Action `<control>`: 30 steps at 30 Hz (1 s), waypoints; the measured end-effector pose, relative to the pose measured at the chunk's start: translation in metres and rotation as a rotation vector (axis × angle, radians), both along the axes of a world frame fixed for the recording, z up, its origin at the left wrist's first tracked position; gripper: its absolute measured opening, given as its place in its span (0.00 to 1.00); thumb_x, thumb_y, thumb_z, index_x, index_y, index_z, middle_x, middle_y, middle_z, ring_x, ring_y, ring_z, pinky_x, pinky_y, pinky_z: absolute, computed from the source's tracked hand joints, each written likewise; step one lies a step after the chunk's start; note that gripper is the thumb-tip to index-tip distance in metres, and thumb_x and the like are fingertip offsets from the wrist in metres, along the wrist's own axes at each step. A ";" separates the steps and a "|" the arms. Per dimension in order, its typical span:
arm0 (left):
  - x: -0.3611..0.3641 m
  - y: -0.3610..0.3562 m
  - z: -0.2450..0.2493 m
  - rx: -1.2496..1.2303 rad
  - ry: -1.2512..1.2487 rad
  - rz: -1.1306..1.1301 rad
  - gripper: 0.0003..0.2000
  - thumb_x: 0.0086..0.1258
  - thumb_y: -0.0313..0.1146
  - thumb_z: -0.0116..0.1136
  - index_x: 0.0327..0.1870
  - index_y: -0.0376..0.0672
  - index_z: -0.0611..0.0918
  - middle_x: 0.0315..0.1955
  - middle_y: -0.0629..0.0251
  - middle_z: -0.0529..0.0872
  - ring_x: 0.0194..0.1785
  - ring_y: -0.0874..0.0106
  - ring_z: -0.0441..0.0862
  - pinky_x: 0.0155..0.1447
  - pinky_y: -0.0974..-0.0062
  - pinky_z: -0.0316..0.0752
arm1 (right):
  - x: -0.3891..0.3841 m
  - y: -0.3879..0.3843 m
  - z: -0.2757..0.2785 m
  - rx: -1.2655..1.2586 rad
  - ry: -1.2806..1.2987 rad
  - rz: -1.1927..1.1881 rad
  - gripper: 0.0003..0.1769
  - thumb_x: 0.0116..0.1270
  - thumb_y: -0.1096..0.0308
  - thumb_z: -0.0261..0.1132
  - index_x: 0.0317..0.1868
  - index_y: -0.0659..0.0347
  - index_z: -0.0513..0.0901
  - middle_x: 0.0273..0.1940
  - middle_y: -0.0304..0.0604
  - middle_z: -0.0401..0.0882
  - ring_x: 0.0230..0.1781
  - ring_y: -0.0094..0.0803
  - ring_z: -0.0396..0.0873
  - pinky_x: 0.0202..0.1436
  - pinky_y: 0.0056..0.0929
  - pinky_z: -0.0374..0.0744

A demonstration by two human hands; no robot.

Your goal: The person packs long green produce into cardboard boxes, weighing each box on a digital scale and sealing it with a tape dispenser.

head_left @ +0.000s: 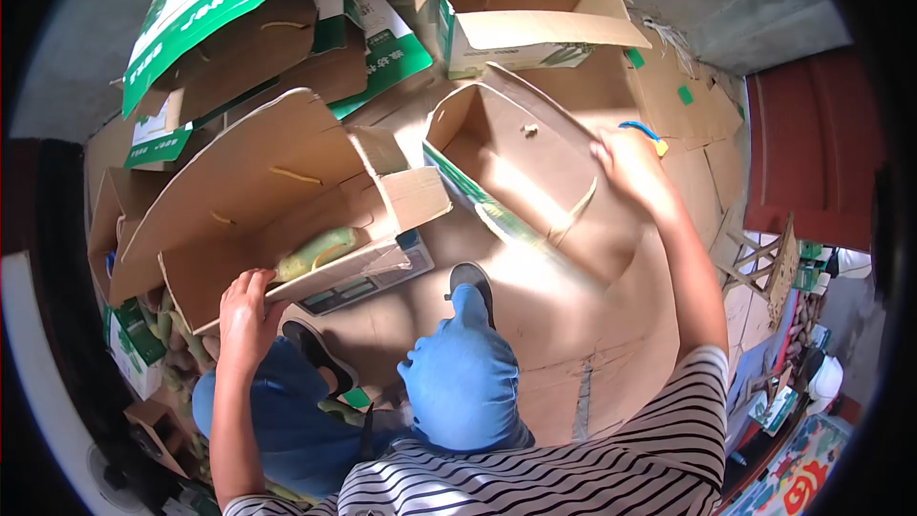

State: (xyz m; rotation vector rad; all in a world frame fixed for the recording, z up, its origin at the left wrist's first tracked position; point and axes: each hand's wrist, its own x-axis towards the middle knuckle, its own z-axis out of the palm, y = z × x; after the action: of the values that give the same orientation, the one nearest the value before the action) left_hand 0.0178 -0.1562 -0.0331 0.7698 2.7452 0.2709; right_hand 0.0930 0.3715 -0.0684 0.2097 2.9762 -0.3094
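Note:
My left hand (246, 313) grips the near edge of an open cardboard box (258, 172) on the left, thumb and fingers over its rim. Inside that box lies a long green vegetable (320, 253); the box rests on a flat scale (368, 287) whose edge shows under it. My right hand (629, 164) pinches the upper edge of a second open box (544, 124), which is tilted, with its green printed side towards the middle. Nothing shows inside the part of this second box that is in view.
Another open box (544, 24) stands at the back, and stacked green and white boxes (220, 10) are at the upper left. A blue and yellow tape item (648, 137) lies behind my right hand. Vegetables (181, 344) are piled at the lower left. A wooden stool (764, 263) is at the right.

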 end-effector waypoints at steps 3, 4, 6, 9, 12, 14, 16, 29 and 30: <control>0.000 -0.004 0.000 -0.013 -0.027 0.014 0.20 0.55 0.30 0.68 0.49 0.39 0.77 0.46 0.56 0.80 0.52 0.55 0.77 0.57 0.58 0.69 | -0.066 0.025 -0.011 0.067 0.087 0.083 0.09 0.62 0.72 0.61 0.43 0.53 0.82 0.36 0.50 0.84 0.40 0.50 0.82 0.42 0.46 0.79; -0.001 -0.007 -0.004 -0.009 -0.050 0.023 0.21 0.55 0.29 0.68 0.50 0.39 0.76 0.47 0.55 0.80 0.54 0.55 0.76 0.58 0.58 0.68 | -0.084 0.028 -0.014 0.051 0.164 0.084 0.12 0.62 0.73 0.60 0.45 0.51 0.82 0.38 0.50 0.84 0.42 0.49 0.82 0.45 0.45 0.79; 0.000 -0.007 -0.002 -0.012 -0.027 0.019 0.22 0.54 0.28 0.68 0.51 0.38 0.76 0.47 0.54 0.79 0.55 0.54 0.76 0.59 0.58 0.68 | -0.116 0.026 -0.018 0.138 0.209 0.032 0.13 0.62 0.71 0.60 0.46 0.52 0.82 0.42 0.49 0.84 0.46 0.47 0.81 0.49 0.43 0.78; 0.003 -0.012 -0.007 -0.011 0.028 0.003 0.27 0.53 0.29 0.69 0.55 0.39 0.74 0.50 0.56 0.78 0.58 0.56 0.74 0.62 0.59 0.66 | -0.144 0.017 -0.021 0.393 0.392 -0.037 0.13 0.64 0.67 0.61 0.49 0.56 0.82 0.46 0.47 0.83 0.49 0.45 0.80 0.54 0.42 0.77; 0.005 -0.008 -0.005 -0.106 0.104 -0.021 0.31 0.49 0.35 0.73 0.56 0.40 0.73 0.50 0.57 0.78 0.58 0.57 0.73 0.64 0.57 0.64 | -0.135 -0.036 0.019 0.399 0.470 0.042 0.14 0.66 0.63 0.62 0.50 0.57 0.81 0.49 0.45 0.82 0.52 0.41 0.79 0.55 0.40 0.76; 0.008 -0.006 -0.002 -0.153 0.122 -0.027 0.34 0.47 0.39 0.75 0.57 0.40 0.73 0.48 0.58 0.78 0.58 0.60 0.73 0.65 0.55 0.63 | -0.113 -0.094 0.059 0.192 0.486 0.151 0.14 0.67 0.64 0.62 0.50 0.59 0.81 0.48 0.46 0.82 0.51 0.42 0.79 0.53 0.38 0.77; 0.011 -0.004 0.002 -0.194 0.112 -0.030 0.35 0.47 0.42 0.75 0.57 0.39 0.73 0.47 0.59 0.78 0.58 0.62 0.73 0.66 0.55 0.62 | -0.085 -0.161 0.100 -0.081 0.426 0.238 0.13 0.67 0.66 0.62 0.50 0.60 0.81 0.47 0.46 0.82 0.49 0.44 0.80 0.51 0.37 0.78; 0.036 -0.009 0.034 0.244 0.435 0.068 0.17 0.58 0.37 0.66 0.47 0.41 0.78 0.41 0.57 0.79 0.52 0.60 0.76 0.61 0.50 0.65 | 0.049 -0.445 0.199 -0.923 -0.158 1.307 0.11 0.54 0.71 0.68 0.38 0.62 0.81 0.34 0.41 0.82 0.29 0.36 0.80 0.32 0.33 0.77; 0.036 -0.019 0.047 0.340 0.498 0.113 0.17 0.58 0.36 0.65 0.47 0.42 0.79 0.43 0.57 0.80 0.52 0.60 0.77 0.61 0.52 0.66 | 0.052 -0.469 0.209 -0.907 -0.365 1.460 0.08 0.56 0.69 0.67 0.35 0.62 0.80 0.31 0.39 0.80 0.26 0.33 0.78 0.28 0.31 0.76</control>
State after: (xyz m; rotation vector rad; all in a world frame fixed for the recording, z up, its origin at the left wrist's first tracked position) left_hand 0.0537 -0.1753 0.0141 0.8599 3.2674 0.6642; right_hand 0.1447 -0.0971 0.1403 -1.5955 1.6591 -1.0695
